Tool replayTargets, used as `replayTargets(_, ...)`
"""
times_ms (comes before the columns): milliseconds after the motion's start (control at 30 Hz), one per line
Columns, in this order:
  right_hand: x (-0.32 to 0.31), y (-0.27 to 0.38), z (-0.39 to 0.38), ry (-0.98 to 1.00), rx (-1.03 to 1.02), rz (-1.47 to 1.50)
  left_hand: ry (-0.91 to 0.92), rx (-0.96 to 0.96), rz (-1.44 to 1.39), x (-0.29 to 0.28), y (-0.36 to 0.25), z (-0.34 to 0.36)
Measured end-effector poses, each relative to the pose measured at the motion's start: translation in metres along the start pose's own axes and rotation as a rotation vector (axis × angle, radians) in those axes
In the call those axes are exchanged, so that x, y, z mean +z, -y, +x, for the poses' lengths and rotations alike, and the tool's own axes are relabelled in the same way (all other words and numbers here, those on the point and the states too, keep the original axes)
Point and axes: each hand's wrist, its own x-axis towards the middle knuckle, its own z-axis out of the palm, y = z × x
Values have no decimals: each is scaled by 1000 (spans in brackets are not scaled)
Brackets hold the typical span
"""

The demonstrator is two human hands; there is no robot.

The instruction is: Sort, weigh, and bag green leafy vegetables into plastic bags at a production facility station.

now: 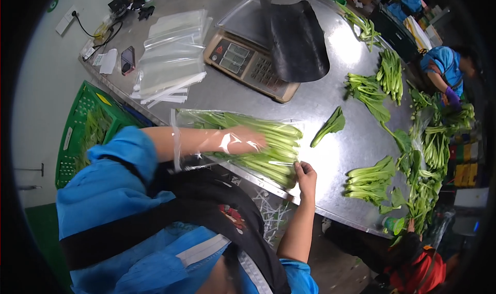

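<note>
A bunch of leafy greens with pale green stems lies inside a clear plastic bag at the table's near edge. My left hand reaches through the bag's mouth and is closed over the stems; glare on the film partly hides its fingers. At the bag's other end, my right hand pinches the film beside the stem ends. One loose stalk of greens rests on the metal table to the right of the bag.
A scale with a dark curved sheet over it stands beyond. Stacked clear bags and a phone lie left; a green crate holds greens. Bunches cover the right. Two people work there.
</note>
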Motion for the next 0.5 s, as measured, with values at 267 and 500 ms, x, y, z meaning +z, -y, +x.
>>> replayTargets(267,-12,9,67,-481,-245,-450,-238,-933,-269,-130,-19,-211)
replayTargets(500,-7,8,88,-499,-221,-58,-1586,-654,306,-266,-34,-215)
